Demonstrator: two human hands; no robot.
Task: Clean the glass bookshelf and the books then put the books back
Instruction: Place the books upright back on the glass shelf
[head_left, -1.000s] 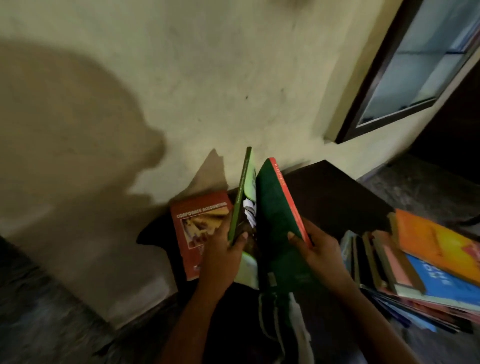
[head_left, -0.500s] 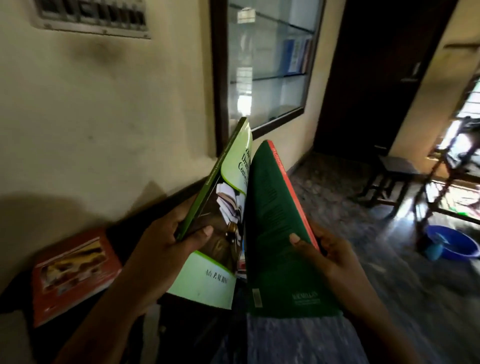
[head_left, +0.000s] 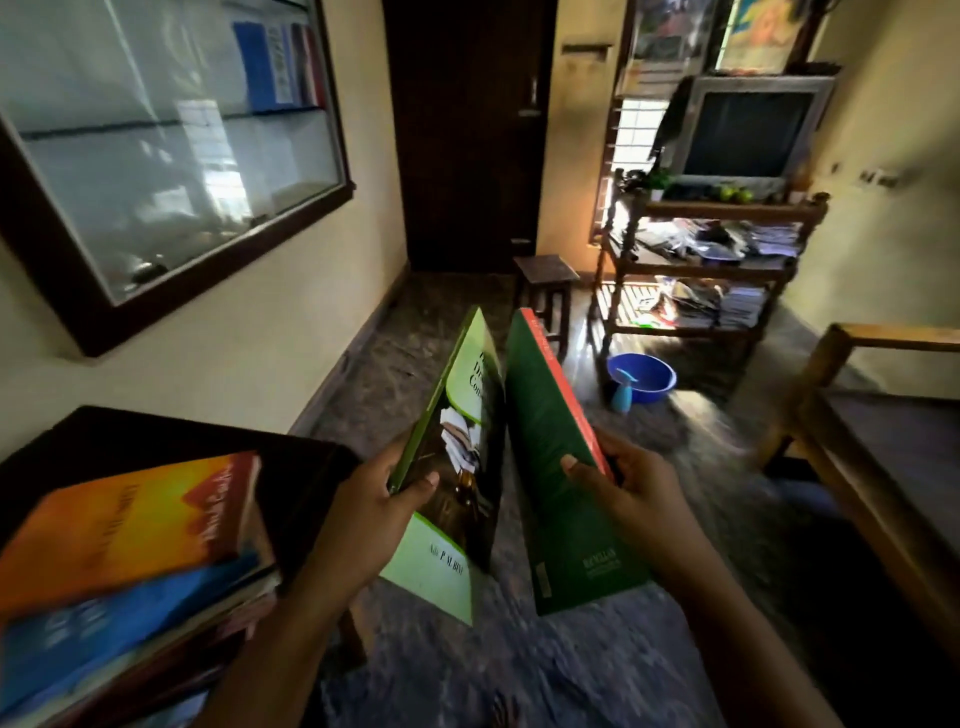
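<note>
Left hand (head_left: 363, 499) fingers clasp light-green book (head_left: 457, 467); right hand (head_left: 623, 483), dark-green book (head_left: 550, 467). Book stack (head_left: 130, 545) on counter (head_left: 291, 457) left; stool (head_left: 545, 270), blue basin (head_left: 644, 376) ahead.

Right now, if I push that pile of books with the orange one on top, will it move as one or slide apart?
It would probably slide apart: the orange book lies askew on the blue book beneath. The covers look glossy, so likely slippery. Several books deep, the pile is likely heavy to shove across the dark table.
</note>
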